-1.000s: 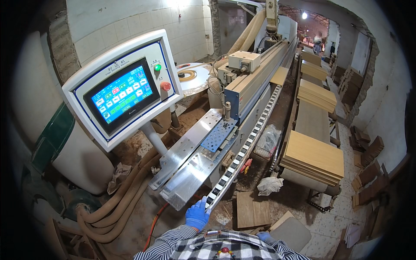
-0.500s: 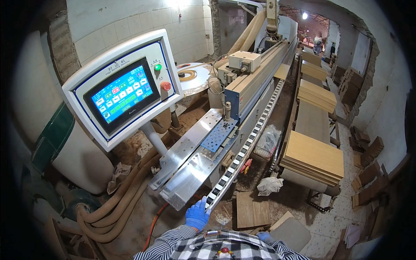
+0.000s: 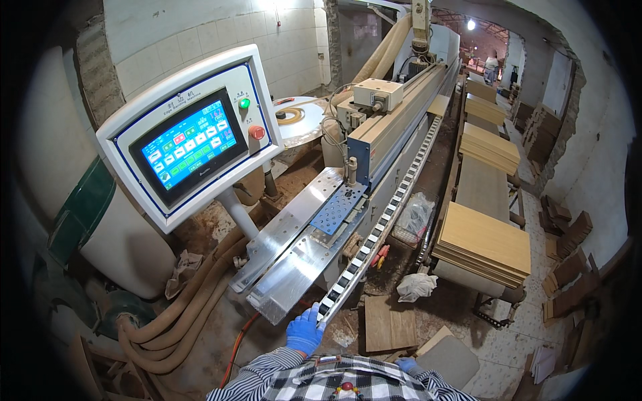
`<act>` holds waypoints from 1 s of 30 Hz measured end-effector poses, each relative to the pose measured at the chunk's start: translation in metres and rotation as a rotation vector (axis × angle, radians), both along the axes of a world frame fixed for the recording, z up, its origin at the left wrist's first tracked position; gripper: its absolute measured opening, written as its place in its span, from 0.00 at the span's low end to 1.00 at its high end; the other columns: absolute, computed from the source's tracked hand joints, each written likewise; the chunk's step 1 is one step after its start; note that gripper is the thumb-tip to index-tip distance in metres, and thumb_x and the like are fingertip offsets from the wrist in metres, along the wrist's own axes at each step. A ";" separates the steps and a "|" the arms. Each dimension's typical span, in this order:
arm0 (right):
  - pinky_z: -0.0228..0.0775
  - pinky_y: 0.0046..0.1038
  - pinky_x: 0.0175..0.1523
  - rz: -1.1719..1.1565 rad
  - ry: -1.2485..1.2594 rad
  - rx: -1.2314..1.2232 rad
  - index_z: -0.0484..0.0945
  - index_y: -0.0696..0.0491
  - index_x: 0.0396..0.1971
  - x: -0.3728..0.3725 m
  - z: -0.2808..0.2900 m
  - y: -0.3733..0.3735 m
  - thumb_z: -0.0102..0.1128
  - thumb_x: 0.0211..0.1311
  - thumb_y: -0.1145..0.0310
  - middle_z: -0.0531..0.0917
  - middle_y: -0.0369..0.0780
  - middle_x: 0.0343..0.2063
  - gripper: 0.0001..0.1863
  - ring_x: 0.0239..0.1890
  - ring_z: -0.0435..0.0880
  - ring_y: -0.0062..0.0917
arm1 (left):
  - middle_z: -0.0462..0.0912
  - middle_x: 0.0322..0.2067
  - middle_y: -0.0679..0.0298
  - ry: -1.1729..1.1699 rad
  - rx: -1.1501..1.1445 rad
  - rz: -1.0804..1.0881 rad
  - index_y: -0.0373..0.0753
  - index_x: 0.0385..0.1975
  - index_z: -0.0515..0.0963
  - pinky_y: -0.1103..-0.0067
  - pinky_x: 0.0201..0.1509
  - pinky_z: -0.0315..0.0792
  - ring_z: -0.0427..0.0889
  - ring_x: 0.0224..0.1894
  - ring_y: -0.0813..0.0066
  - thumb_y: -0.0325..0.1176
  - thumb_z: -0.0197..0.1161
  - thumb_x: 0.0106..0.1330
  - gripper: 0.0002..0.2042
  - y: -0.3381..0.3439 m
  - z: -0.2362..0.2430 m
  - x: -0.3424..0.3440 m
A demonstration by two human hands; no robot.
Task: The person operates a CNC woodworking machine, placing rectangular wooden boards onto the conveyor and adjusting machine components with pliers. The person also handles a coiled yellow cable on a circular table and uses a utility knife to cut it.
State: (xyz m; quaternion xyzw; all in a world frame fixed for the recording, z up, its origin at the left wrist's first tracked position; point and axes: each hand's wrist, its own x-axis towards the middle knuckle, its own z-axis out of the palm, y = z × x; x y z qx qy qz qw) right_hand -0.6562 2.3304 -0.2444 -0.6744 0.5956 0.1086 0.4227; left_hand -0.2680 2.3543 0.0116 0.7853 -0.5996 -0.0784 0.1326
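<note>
My left hand [image 3: 305,332], in a blue glove, rests at the near end of a long roller rail [image 3: 348,276] with black and white segments. Its fingers curl over the rail's end. Low beside my checked apron, my right hand [image 3: 406,364] shows only in part, also in a blue glove; its fingers are hidden. The rail runs along an edge banding machine [image 3: 378,144] with a bare metal infeed table [image 3: 294,267] and a blue perforated plate [image 3: 338,210]. Far along the rail, a yellowish board [image 3: 439,105] lies against the machine.
A control panel [image 3: 194,137] with a lit screen stands at left, above thick hoses [image 3: 194,314]. To the right, a roller conveyor [image 3: 491,184] carries stacked boards [image 3: 485,237]. A white cloth [image 3: 416,287] and a wood panel [image 3: 390,323] lie on the floor. Another person [image 3: 491,67] stands far back.
The yellowish board has slid slightly farther away along the machine. The distant person has shifted a little. My hands have stayed in place.
</note>
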 end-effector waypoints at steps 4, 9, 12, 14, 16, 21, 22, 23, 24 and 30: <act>0.74 0.32 0.45 -0.011 -0.003 0.031 0.79 0.58 0.40 0.002 0.008 -0.002 0.49 0.65 0.56 0.84 0.45 0.35 0.20 0.37 0.84 0.35 | 0.74 0.50 0.55 -0.004 0.004 0.007 0.43 0.64 0.58 0.63 0.43 0.73 0.78 0.41 0.57 0.47 0.55 0.62 0.31 0.000 0.000 -0.001; 0.76 0.31 0.40 -0.115 -0.105 0.182 0.79 0.59 0.39 0.018 0.058 -0.005 0.48 0.66 0.59 0.85 0.45 0.32 0.18 0.33 0.85 0.32 | 0.74 0.50 0.55 -0.021 -0.001 0.018 0.43 0.64 0.59 0.63 0.44 0.73 0.78 0.40 0.57 0.47 0.55 0.61 0.31 0.002 0.000 0.000; 0.77 0.30 0.38 -0.169 -0.166 0.213 0.78 0.61 0.38 0.019 0.059 -0.002 0.47 0.67 0.62 0.85 0.45 0.30 0.17 0.30 0.85 0.31 | 0.74 0.50 0.55 -0.010 -0.008 0.015 0.43 0.63 0.59 0.63 0.44 0.73 0.78 0.41 0.57 0.46 0.55 0.61 0.31 0.003 -0.001 0.002; 0.77 0.31 0.40 -0.109 -0.164 0.192 0.78 0.60 0.36 0.015 0.046 0.002 0.50 0.64 0.61 0.85 0.46 0.31 0.16 0.32 0.85 0.34 | 0.74 0.50 0.54 -0.007 0.002 0.013 0.43 0.63 0.59 0.63 0.44 0.73 0.78 0.41 0.56 0.46 0.56 0.61 0.31 0.002 0.002 0.002; 0.74 0.33 0.44 0.105 -0.117 0.046 0.79 0.58 0.38 0.008 0.026 0.004 0.50 0.63 0.58 0.83 0.47 0.35 0.17 0.37 0.83 0.36 | 0.74 0.50 0.54 -0.011 -0.009 0.000 0.42 0.63 0.60 0.63 0.45 0.73 0.78 0.42 0.56 0.46 0.56 0.61 0.31 -0.003 0.006 0.001; 0.73 0.39 0.47 0.175 -0.005 -0.065 0.80 0.54 0.34 0.020 0.027 0.036 0.53 0.57 0.59 0.83 0.47 0.37 0.14 0.39 0.81 0.43 | 0.74 0.50 0.50 0.025 -0.035 -0.018 0.38 0.63 0.59 0.62 0.46 0.71 0.76 0.43 0.52 0.43 0.59 0.59 0.32 0.001 0.005 0.005; 0.72 0.38 0.48 -0.195 -0.114 0.153 0.80 0.55 0.35 0.009 0.005 0.044 0.52 0.59 0.57 0.83 0.46 0.39 0.16 0.41 0.81 0.43 | 0.74 0.50 0.52 0.035 -0.036 -0.016 0.38 0.62 0.60 0.63 0.46 0.72 0.77 0.42 0.54 0.44 0.58 0.59 0.32 0.002 0.004 0.004; 0.72 0.38 0.48 -0.227 -0.108 0.165 0.80 0.55 0.36 0.015 0.015 0.049 0.51 0.60 0.57 0.83 0.45 0.38 0.17 0.41 0.81 0.43 | 0.74 0.51 0.51 0.052 0.004 -0.003 0.38 0.62 0.60 0.63 0.46 0.71 0.77 0.43 0.53 0.43 0.58 0.59 0.32 0.002 0.005 0.004; 0.72 0.37 0.48 -0.253 -0.096 0.161 0.80 0.55 0.38 0.023 0.033 0.046 0.50 0.61 0.56 0.83 0.45 0.38 0.18 0.41 0.81 0.42 | 0.74 0.51 0.51 0.074 0.029 0.018 0.37 0.62 0.60 0.63 0.46 0.71 0.77 0.43 0.53 0.43 0.59 0.59 0.32 0.002 0.004 0.004; 0.75 0.30 0.30 -0.887 -0.390 0.236 0.79 0.56 0.40 0.026 0.039 0.047 0.50 0.66 0.62 0.83 0.42 0.28 0.14 0.24 0.81 0.30 | 0.72 0.52 0.50 0.055 -0.050 -0.061 0.37 0.63 0.59 0.65 0.49 0.70 0.75 0.46 0.54 0.41 0.60 0.59 0.32 -0.002 -0.004 0.004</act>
